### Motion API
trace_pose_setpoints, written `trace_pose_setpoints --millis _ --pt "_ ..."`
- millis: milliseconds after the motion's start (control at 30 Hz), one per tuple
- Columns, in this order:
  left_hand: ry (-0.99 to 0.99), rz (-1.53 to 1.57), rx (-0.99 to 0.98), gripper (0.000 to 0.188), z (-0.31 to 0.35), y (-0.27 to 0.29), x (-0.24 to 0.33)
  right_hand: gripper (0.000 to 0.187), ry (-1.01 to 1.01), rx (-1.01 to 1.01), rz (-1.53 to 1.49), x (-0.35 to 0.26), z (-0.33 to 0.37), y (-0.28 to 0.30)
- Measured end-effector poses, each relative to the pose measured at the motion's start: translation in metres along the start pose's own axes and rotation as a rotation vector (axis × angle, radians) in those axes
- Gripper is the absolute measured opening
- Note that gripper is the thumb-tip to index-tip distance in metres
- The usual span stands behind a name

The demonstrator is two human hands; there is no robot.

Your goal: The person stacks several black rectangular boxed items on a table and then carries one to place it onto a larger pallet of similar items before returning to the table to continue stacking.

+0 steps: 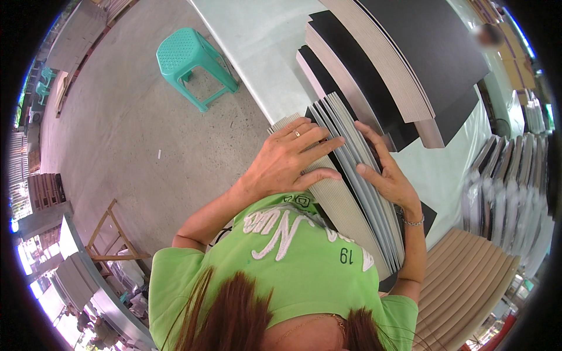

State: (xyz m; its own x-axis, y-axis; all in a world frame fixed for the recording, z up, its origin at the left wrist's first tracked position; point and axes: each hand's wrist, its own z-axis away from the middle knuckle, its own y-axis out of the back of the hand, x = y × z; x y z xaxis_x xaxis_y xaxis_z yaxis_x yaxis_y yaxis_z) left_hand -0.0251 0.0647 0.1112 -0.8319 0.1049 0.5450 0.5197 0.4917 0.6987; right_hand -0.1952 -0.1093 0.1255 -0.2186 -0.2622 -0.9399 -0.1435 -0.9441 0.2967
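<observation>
A thick bundle of thin boards (370, 213) stands on edge against my green shirt at the table's near side. Its left part is pale beige board edges (339, 205), and its right part is grey and dark edges. My left hand (284, 157) lies across the top edges with fingers spread and thumb stretched out. On the bundle's right side rests my right hand (393, 182), its thumb and fingers apart. Beyond the hands, dark-faced boards with pale edges (383, 58) lie in fanned stacks on the white table (246, 38).
A green plastic stool (187, 55) stands on the concrete floor (129, 134) left of the table. At the right are a row of brown boards (468, 281) and plastic-wrapped bundles (506, 193). A wooden frame (114, 237) stands at the lower left.
</observation>
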Motion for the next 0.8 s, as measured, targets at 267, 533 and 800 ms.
trace_pose_setpoints --millis 267,533,800 --pt "0.018 0.035 0.024 0.054 0.004 0.003 -0.003 0.069 -0.023 0.024 -0.001 0.002 -0.001 0.006" --pt "0.041 -0.124 -0.157 0.077 -0.008 0.000 0.007 0.068 -0.026 0.034 0.033 0.003 0.000 0.002" --pt "0.050 -0.177 -0.145 0.084 -0.006 -0.002 0.006 0.060 0.008 0.032 0.013 0.005 0.001 0.000"
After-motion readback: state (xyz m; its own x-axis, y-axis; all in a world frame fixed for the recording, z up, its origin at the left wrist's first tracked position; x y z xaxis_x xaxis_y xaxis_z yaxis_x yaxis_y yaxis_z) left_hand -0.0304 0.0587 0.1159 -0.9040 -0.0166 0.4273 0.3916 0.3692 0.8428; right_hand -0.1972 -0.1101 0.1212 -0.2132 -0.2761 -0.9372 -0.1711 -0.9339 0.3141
